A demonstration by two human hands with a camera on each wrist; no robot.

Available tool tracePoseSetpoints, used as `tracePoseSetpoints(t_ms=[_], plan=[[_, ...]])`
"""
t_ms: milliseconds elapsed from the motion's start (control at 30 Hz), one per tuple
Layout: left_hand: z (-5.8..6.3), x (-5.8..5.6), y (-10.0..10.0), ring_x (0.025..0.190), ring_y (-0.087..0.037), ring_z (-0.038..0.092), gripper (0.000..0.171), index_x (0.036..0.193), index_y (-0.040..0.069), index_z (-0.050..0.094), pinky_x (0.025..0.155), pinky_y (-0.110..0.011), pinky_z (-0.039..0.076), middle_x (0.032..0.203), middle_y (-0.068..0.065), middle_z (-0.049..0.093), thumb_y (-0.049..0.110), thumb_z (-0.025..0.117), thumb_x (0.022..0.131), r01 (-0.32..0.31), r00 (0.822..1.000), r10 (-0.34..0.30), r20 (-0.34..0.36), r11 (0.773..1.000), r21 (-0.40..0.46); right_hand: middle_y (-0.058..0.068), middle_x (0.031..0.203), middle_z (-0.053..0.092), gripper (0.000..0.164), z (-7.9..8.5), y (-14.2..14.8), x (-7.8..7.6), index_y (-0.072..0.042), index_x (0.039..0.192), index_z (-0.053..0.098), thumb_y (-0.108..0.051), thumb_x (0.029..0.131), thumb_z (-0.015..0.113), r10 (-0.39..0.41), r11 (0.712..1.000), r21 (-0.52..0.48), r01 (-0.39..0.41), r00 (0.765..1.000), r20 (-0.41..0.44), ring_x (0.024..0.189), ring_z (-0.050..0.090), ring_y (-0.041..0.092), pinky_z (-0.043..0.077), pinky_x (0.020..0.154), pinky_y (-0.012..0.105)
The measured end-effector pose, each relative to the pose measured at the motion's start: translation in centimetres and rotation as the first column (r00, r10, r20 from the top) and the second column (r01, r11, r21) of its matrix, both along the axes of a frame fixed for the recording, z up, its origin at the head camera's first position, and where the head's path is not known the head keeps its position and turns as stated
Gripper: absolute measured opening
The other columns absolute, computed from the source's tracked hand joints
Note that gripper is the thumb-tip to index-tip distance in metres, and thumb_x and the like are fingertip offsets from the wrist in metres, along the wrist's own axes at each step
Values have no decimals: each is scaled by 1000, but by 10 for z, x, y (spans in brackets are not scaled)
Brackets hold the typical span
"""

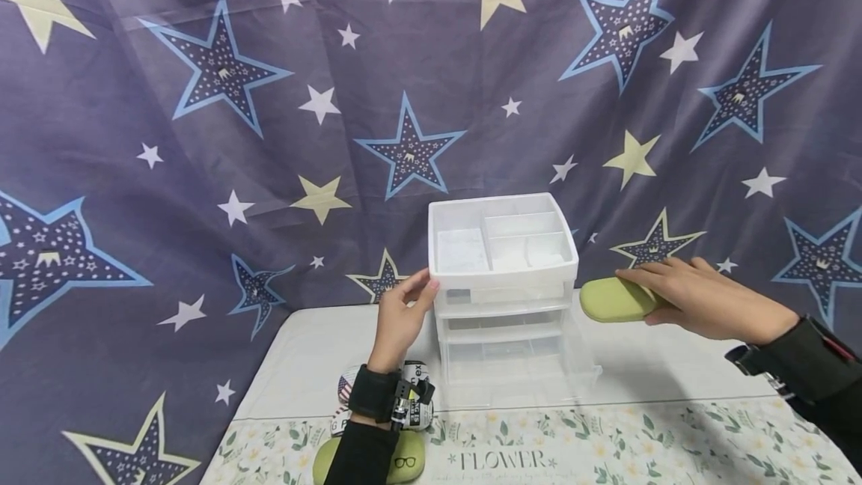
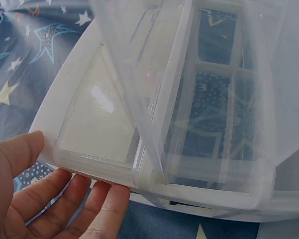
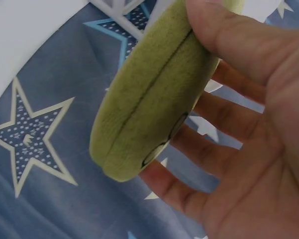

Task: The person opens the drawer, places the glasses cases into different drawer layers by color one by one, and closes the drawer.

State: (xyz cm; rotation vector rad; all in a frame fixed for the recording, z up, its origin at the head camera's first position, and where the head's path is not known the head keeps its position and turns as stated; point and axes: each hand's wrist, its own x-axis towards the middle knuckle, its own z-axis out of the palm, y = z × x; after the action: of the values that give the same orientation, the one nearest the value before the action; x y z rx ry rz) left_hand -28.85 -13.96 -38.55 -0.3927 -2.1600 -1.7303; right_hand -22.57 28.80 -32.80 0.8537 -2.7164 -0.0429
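A white organizer (image 1: 503,275) with clear plastic drawers stands on the table, its top divided into open compartments. The lowest clear drawer (image 1: 505,373) juts forward from the unit. At the upper left edge, my left hand (image 1: 402,313) grips the organizer's white frame (image 2: 154,184), thumb on one side and fingertips along the other. To the right of the organizer, my right hand (image 1: 703,298) holds a green glasses case (image 1: 616,300) in the air. In the right wrist view, thumb and fingers pinch this case (image 3: 149,94), with part of a glasses drawing showing on it.
Another green glasses case (image 1: 407,459) lies near the front edge, partly behind my left forearm. Beside that wrist are black-and-white printed packages (image 1: 419,395), partly hidden. A floral cloth (image 1: 606,440) covers the front of the table; a starry curtain (image 1: 471,133) hangs behind.
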Motion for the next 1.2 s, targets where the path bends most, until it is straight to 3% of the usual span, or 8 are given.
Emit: tracePoseSetpoints(t_ms=[133,333,433,567,733,967,1200], plan=[[0,-1,0,107,-31,69,38,132,0,66,88,-34,60,123,-17,71,17,71,99,2,1000,-2,5,1000,-3,4,131,65,72,3,-8,0,-15,146,57,-27,81,88,40,999,-25,-40,999,-4,113,60,25,41,81,40],[-1,-4,0,108,-30,68,38,133,1,66,89,-35,61,124,-17,70,16,71,99,11,1000,-11,12,1000,9,5,137,63,72,0,-21,-7,-16,148,55,-28,84,86,86,994,-70,-86,996,-5,118,59,25,46,88,49],[-1,-4,0,109,-29,68,38,133,1,66,89,-35,61,125,-17,70,17,71,99,11,1000,-11,17,1000,13,4,138,63,71,-1,-29,-10,-15,148,55,-28,85,85,109,991,-80,-110,994,-15,121,58,27,45,87,48],[-1,-4,1,110,-29,68,39,134,1,65,89,-33,61,126,-17,69,18,71,99,17,999,-17,27,1000,9,4,136,63,70,-2,-40,-12,-14,149,53,-30,87,83,141,987,-82,-142,990,-14,119,59,27,44,85,44],[0,-2,1,111,-31,67,39,134,0,65,88,-34,61,126,-18,69,17,71,99,2,1000,-2,27,1000,6,4,138,63,71,-4,-55,-17,-13,150,52,-33,88,81,178,980,-86,-179,984,-17,115,59,23,47,91,50],[-2,-4,1,110,-31,68,38,133,0,66,87,-32,61,124,-18,70,17,71,99,2,1000,-2,22,1000,5,4,140,61,72,-17,-74,-26,-13,150,51,-35,89,80,218,973,-72,-220,975,-37,111,59,22,42,80,35],[-4,-5,2,110,-31,68,38,133,0,66,87,-32,61,124,-18,70,17,71,99,3,1000,-3,21,1000,14,3,136,61,72,-28,-94,-29,-14,151,50,-38,89,79,253,965,-65,-255,967,-33,113,56,22,42,82,36]])
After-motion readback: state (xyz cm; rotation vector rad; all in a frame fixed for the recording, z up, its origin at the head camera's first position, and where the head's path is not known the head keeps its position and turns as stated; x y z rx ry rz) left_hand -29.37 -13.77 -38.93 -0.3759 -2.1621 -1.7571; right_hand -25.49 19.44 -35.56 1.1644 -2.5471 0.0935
